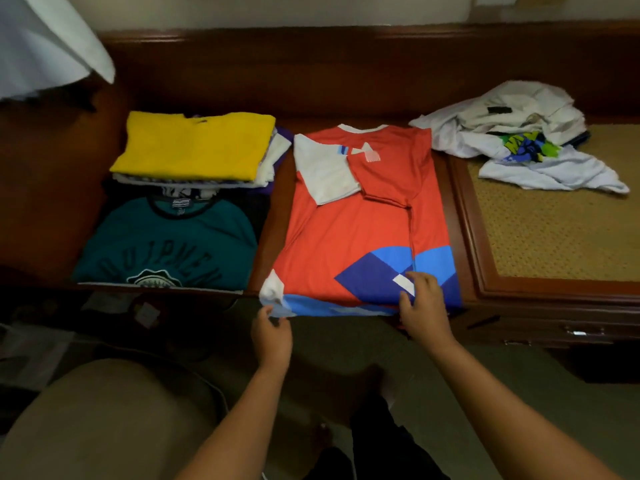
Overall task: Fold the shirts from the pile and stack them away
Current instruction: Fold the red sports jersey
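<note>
A red shirt [349, 223] with white sleeves and blue patches lies flat on the wooden bench, both sides folded inward. My left hand [272, 336] pinches its bottom left corner at the bench's front edge. My right hand [424, 306] grips the bottom hem near the right corner. To the left a yellow folded shirt [194, 143] tops a stack, with a teal folded shirt [166, 244] in front of it. An unfolded pile of white shirts [519, 133] lies at the back right.
The dark wooden bench [467, 306] has a woven panel [554, 230] on the right under the pile. A white cloth [45, 43] hangs at the top left. A beige cushion [104, 420] sits low left near my arm.
</note>
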Demonstrator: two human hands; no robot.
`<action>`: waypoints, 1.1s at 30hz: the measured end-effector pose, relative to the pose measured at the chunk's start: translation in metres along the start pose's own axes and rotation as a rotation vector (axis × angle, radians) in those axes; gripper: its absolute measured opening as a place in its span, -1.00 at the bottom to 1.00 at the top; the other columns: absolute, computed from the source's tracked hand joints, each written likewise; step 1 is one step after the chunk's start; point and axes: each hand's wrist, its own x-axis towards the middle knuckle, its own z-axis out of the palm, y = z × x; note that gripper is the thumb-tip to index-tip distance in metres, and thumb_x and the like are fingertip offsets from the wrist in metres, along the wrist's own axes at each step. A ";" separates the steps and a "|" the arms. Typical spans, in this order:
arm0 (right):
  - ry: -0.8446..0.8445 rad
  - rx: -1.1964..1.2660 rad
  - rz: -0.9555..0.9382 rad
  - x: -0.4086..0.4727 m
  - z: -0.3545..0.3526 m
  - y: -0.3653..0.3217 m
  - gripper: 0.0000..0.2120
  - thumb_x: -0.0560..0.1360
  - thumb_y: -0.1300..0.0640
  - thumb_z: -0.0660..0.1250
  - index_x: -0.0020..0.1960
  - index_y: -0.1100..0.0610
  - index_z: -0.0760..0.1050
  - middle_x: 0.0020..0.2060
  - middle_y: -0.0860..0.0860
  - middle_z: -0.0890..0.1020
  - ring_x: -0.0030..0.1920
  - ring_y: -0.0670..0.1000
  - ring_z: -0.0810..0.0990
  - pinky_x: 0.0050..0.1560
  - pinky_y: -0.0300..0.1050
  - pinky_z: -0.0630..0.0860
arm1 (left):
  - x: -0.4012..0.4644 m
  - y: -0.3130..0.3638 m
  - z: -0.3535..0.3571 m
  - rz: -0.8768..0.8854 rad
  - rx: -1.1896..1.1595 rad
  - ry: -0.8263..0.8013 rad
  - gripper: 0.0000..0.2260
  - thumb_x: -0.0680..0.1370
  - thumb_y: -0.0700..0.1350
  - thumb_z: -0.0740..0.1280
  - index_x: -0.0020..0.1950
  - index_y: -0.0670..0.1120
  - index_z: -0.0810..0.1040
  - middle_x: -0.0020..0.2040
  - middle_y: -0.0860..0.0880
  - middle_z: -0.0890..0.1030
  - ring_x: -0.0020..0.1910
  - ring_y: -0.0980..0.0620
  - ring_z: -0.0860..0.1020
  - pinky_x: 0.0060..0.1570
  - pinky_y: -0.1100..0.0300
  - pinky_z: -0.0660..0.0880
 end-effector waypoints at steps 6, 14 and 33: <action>-0.258 -0.079 -0.315 0.063 0.062 -0.076 -0.65 0.49 0.36 0.26 0.27 0.29 0.49 0.15 0.28 0.51 0.17 0.28 0.48 0.19 0.04 0.38 | 0.033 -0.018 -0.012 -0.264 -0.170 -0.110 -0.41 0.57 -0.19 0.32 0.54 -0.06 0.14 0.51 -0.12 0.25 0.45 -0.13 0.28 0.36 -0.04 0.32; -0.526 -0.326 -0.589 0.123 0.136 -0.137 -0.53 0.48 0.31 0.19 0.39 0.16 0.43 -0.02 0.29 0.49 0.03 0.30 0.49 0.02 0.05 0.42 | 0.076 -0.026 -0.010 -0.296 -0.166 -0.256 -0.41 0.49 -0.13 0.41 0.47 -0.08 0.27 0.40 -0.11 0.40 0.34 -0.14 0.41 0.34 -0.08 0.36; -0.302 0.411 0.079 0.116 0.125 -0.125 -0.91 0.42 0.15 0.34 -0.26 0.04 0.51 -0.39 0.03 0.55 -0.30 0.08 0.54 -0.15 0.15 0.56 | -0.010 -0.021 0.002 0.396 0.593 -0.237 -0.51 0.55 -0.14 0.19 0.43 0.18 0.17 0.24 -0.09 0.38 0.05 -0.23 0.54 -0.05 -0.06 0.49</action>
